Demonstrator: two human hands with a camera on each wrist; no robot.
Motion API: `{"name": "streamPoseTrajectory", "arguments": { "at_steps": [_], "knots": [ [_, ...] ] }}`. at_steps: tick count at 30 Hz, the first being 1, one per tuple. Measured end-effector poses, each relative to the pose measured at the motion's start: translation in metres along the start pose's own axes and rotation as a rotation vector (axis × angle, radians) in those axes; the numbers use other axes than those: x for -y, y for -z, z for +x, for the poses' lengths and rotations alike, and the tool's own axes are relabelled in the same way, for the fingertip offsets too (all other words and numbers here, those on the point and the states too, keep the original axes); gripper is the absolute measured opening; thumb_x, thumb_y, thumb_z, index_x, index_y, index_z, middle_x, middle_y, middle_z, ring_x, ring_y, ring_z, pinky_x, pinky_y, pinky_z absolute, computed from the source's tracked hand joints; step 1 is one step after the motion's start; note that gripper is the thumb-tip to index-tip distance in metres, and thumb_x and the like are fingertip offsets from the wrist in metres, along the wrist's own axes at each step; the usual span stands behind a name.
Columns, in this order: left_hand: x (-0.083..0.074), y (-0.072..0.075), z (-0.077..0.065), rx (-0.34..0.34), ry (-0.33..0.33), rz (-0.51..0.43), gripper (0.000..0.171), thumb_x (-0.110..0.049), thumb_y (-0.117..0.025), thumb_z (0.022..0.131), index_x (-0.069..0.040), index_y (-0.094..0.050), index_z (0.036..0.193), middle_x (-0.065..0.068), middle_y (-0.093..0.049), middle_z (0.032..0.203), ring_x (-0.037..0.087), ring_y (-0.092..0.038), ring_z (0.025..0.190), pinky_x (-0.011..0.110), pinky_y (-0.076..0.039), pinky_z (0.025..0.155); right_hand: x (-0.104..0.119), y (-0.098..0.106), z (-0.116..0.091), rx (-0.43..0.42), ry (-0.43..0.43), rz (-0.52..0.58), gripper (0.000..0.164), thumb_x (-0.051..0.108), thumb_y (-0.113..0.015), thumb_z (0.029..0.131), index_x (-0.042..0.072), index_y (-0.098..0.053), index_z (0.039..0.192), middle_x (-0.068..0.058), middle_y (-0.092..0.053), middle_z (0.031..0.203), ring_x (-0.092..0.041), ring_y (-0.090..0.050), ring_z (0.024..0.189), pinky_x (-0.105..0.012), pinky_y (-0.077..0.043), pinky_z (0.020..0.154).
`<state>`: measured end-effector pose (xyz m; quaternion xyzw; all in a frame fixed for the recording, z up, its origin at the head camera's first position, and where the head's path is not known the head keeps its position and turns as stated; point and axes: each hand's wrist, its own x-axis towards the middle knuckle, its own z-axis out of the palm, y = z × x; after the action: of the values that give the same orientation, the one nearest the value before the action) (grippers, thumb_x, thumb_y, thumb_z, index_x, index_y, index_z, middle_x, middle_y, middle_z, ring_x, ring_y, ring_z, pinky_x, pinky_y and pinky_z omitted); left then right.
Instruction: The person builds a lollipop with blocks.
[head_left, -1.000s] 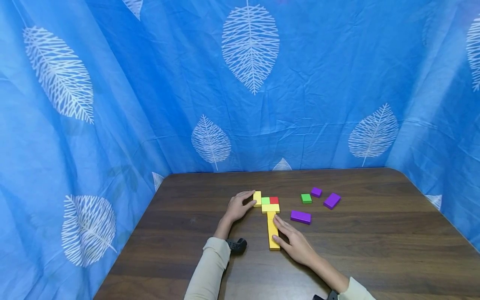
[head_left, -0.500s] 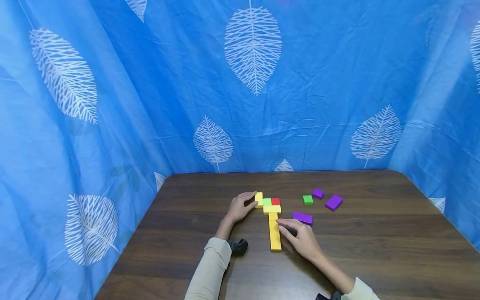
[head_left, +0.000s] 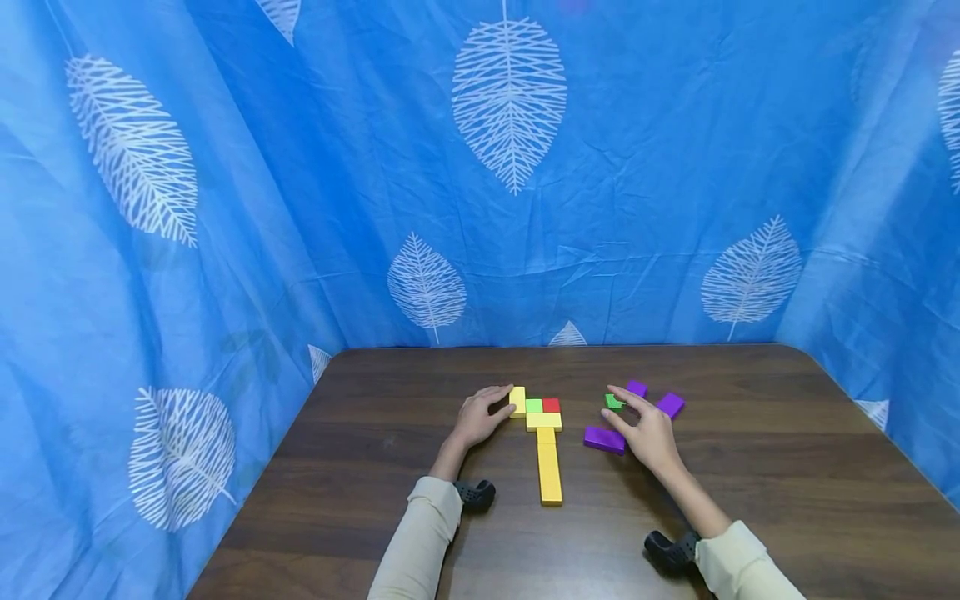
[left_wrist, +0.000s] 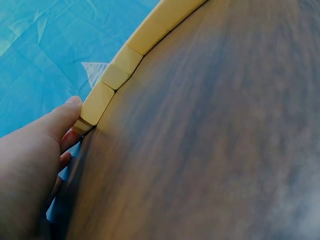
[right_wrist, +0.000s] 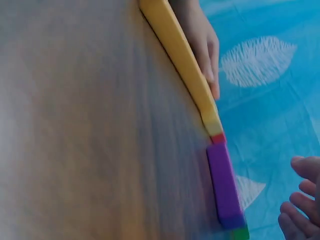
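With twelve o'clock set straight towards the blue curtain (head_left: 637, 167), I see the right hand (head_left: 649, 433) poised over the loose green block (head_left: 612, 402), thumb and forefinger spread to either side of it, nothing held. The left hand (head_left: 476, 417) lightly pinches the end yellow block (head_left: 517, 400) from its nine o'clock side.

The green block looks light, stiff and hard to break, its smooth faces perhaps a little slippery. It lies low, so I'd take it by two opposite side walls, close to the worktop (head_left: 405, 433).

Neighbours crowd it: a small purple block (head_left: 637, 388) at two o'clock, a larger purple block (head_left: 672, 405) at three, the long purple block (head_left: 602, 439) at about half past six. A fingertip could nudge any of them. Bare wood lies at nine o'clock, between it and the red block (head_left: 551, 405), and that looks the easiest way out. Over there the red block, the light-green block (head_left: 533, 406), the crosswise yellow block (head_left: 543, 422) and the orange-yellow strip (head_left: 550, 475) running to six o'clock sit edge to edge; a bump would likely open their seams. At twelve the worktop's far edge is near; the wood reaches farther at four.
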<state>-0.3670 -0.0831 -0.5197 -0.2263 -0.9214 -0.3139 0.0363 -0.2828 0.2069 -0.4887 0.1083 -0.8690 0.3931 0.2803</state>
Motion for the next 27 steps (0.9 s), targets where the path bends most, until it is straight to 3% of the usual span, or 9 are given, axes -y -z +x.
{"name": "streamPoseTrajectory", "arguments": {
  "at_steps": [8, 15, 27],
  "knots": [
    [0.001, 0.000, 0.000, -0.006, -0.012, 0.009, 0.051, -0.043, -0.051, 0.093, -0.018, -0.047, 0.137, 0.001, -0.051, 0.133, 0.020, -0.041, 0.126, 0.047, -0.028, 0.103, -0.021, -0.002, 0.008, 0.063, -0.145, -0.074, 0.050, 0.013, -0.073, 0.079, -0.005, -0.056, 0.122, -0.027, -0.060, 0.111, -0.042, -0.060, 0.092, -0.053, -0.046, 0.076],
    [-0.001, 0.000, 0.000, -0.001, -0.009, 0.019, 0.050, -0.042, -0.052, 0.093, -0.020, -0.047, 0.137, 0.001, -0.051, 0.133, 0.019, -0.040, 0.127, 0.046, -0.028, 0.103, -0.029, -0.006, 0.011, 0.140, -0.218, -0.077, 0.051, 0.009, -0.070, 0.081, -0.008, -0.051, 0.126, -0.030, -0.055, 0.118, -0.044, -0.055, 0.103, -0.053, -0.043, 0.086],
    [0.001, -0.001, -0.001, -0.008, 0.001, 0.018, 0.051, -0.042, -0.052, 0.092, -0.019, -0.047, 0.137, 0.001, -0.051, 0.133, 0.019, -0.040, 0.127, 0.046, -0.028, 0.104, -0.036, -0.013, 0.009, 0.159, -0.208, -0.105, 0.041, 0.005, -0.067, 0.083, -0.005, -0.057, 0.121, -0.029, -0.056, 0.117, -0.044, -0.052, 0.107, -0.054, -0.041, 0.087]
  ]
}}
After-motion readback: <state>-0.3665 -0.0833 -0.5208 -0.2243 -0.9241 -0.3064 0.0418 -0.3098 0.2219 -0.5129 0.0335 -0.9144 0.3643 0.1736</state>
